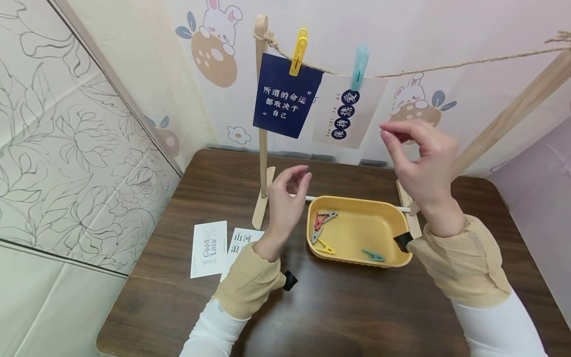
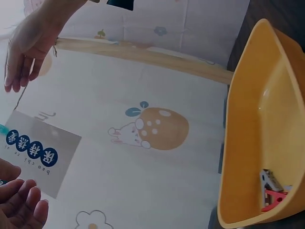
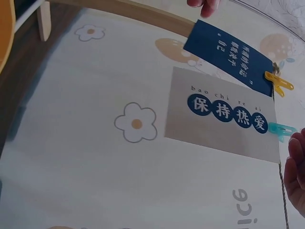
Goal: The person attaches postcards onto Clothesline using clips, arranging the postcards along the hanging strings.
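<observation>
My left hand [image 1: 287, 201] hovers left of the yellow basket [image 1: 357, 199], fingers loosely bent and nothing in them. Higher up, my right hand [image 1: 424, 158] is raised to the right of the hanging cards, also holding nothing, thumb and forefinger near each other. A dark blue card [image 1: 285, 96] hangs from the twine [image 1: 450, 65] under a yellow clothespin [image 1: 299, 52]. Beside it a pale card [image 1: 370, 109] with blue circles hangs by a light blue clothespin [image 1: 359, 68]. In the right wrist view, my right fingers [image 3: 296, 162] are close to the light blue clothespin [image 3: 282, 129], apart from it.
Wooden posts [image 1: 263, 153] hold the twine at both sides. Several clothespins lie in the basket, among them a red one [image 1: 318, 221] and a teal one [image 1: 373, 255]. Two white cards lie on the table at left, one reading Good Luck [image 1: 208, 250], the other [image 1: 243, 238] partly behind my left arm.
</observation>
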A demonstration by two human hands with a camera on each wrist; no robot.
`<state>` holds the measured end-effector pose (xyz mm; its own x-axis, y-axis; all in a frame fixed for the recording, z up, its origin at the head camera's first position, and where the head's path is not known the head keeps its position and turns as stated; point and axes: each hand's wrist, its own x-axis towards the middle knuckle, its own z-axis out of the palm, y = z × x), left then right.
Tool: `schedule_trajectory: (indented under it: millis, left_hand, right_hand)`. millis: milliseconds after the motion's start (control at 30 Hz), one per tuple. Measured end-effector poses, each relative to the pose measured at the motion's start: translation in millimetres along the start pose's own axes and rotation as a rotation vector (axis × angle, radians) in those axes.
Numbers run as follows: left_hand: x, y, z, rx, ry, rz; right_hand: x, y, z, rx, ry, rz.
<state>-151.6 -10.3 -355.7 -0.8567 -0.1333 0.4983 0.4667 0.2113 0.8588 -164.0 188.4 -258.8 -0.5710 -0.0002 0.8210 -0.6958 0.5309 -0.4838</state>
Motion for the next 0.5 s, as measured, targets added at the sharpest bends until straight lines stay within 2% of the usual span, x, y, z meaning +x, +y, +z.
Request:
schedule_trajectory:
  millis: [233,500]
  left_hand:
    - [-13.2,-8.7,-0.3,0.064,-0.064,-0.092]
    - [-26.6,-20.9,-2.0,0.136,-0.173,-0.179]
  right_hand:
    - [-24.3,3,-2,-0.025,-0.04,0.033]
    - [-51.9,9,-1,-0.04,-0.068,0.064]
